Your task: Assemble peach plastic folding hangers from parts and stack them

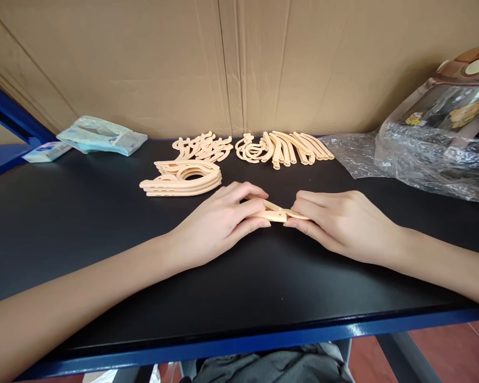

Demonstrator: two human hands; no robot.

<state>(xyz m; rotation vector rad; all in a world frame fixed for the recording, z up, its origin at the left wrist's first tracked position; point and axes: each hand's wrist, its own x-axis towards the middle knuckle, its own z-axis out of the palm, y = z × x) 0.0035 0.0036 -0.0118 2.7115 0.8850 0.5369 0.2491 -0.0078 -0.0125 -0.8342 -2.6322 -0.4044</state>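
Note:
Both my hands meet over the black tabletop. My left hand [233, 215] is closed around a cream plastic hanger arm [274, 216], thumb below and fingers on top. A second thin cream piece [296, 214] crosses the arm's end, and my right hand [339, 218] pinches it between thumb and curled fingers. My fingers hide much of both pieces. Left of and behind my left hand lies a stack of folded cream hangers [183, 186]. Behind my hands are a pile of small hook pieces [203, 146], several curved pieces [249, 151] and a row of loose hanger arms [293, 148].
A pale blue tissue pack [101, 135] and a small box [47, 152] lie at the back left. At the right, clear plastic wrap [415, 159] spreads beneath a see-through bottle [459, 101]. Cardboard [163, 64] walls the back; a blue edge [223, 343] runs along the front.

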